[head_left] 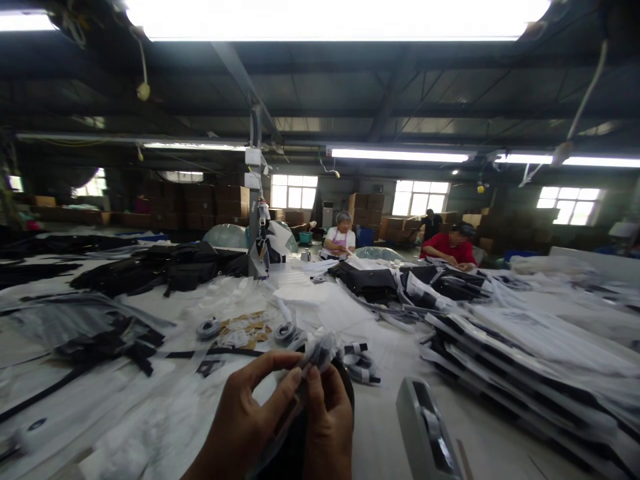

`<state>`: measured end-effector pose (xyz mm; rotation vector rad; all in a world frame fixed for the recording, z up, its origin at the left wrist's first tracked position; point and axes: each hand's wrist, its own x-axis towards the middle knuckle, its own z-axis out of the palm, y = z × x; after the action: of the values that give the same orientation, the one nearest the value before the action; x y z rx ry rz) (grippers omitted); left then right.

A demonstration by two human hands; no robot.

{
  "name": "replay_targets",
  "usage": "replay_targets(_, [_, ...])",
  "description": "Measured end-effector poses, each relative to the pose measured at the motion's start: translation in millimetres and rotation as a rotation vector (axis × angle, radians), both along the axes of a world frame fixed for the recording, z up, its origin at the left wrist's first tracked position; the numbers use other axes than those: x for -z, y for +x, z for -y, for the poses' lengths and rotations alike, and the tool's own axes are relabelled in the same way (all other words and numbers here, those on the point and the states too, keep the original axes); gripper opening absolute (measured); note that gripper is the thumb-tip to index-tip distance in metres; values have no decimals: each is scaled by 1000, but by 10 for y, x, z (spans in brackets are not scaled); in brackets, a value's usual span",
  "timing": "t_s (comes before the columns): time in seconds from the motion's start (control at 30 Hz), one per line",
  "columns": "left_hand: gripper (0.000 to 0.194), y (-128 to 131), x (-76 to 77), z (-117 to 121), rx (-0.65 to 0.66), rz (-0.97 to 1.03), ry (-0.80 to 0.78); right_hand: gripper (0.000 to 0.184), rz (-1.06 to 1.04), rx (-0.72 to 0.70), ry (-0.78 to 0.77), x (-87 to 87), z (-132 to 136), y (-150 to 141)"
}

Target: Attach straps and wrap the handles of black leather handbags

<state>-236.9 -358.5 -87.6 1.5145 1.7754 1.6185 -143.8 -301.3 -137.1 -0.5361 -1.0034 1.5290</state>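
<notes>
My left hand (255, 407) and my right hand (325, 413) meet low in the middle of the view. Both pinch a crumpled piece of clear plastic wrap (321, 347) between thumbs and fingers; whatever it encloses is not clear. Below and behind the hands hangs something black, mostly hidden by them. Just to the right of my right hand lies a wrapped coil of strap (361, 365) with black ends. Another wrapped coil (286, 332) lies beyond my left hand, close to a heap of small brown and white pieces (245, 330).
A grey tape dispenser (427, 427) stands at the front right, beside a stack of black panels with white sheets (520, 387). Black bags (370, 280) and plastic film cover much of the table. Two people (340, 237) work across it. A post (255, 200) rises at the table's far side.
</notes>
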Motion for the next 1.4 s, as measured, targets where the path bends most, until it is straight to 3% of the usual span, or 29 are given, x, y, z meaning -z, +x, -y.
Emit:
replay_targets(0.27, [17,-64,159,-18,-164,-186,12,30,16,-27,7,90,5,-47])
replay_targets(0.47, [22,-27,205,40,-312,-527,136,30,25,25,17,96,12,-71])
replay_targets(0.8, [46,31,391,56,-176,-755,189,35,28,11,-20,114,-26,-29])
replay_targets(0.93, [44,4,339,83,-100,-602,150,31,50,-48,4,78,-58,10])
replay_targets(1.1, [30,-108,102,39,5,-195,-48,37,9,-164,-13,15,-72,118])
replay_targets(1.23, [29,-164,-77,-47,80,-115,-175,38,31,-197,-3,-57,-55,216])
replay_targets(1.4, [32,-109,-55,-99,199,81,-213,29,148,-149,74,-128,-5,285])
